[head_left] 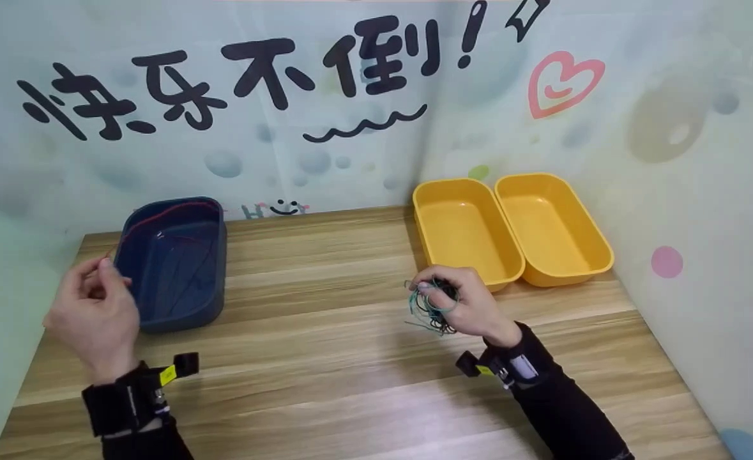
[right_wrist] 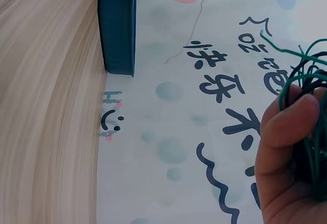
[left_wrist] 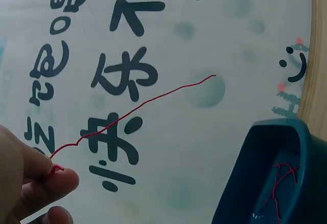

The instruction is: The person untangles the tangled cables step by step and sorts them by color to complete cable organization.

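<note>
My left hand (head_left: 98,313) pinches one end of a thin red wire (left_wrist: 145,103) between thumb and forefinger, beside the dark blue bin (head_left: 218,281). From my fingertips the wire stretches up and away over the bin, slightly kinked. More red wires (left_wrist: 276,191) lie loose on the bin's floor. My right hand (head_left: 475,310), just in front of the left-hand yellow bin (head_left: 472,243), grips a tangled bundle of green and black wires (head_left: 437,313). Loose green ends stick out past the thumb in the right wrist view; the palm hides part of the bundle.
A second yellow bin (head_left: 555,230) stands against the first at the back right. All the bins rest on a wood-grain table (head_left: 325,358). A printed backdrop (head_left: 363,160) rises behind the table, with pale panels at both sides.
</note>
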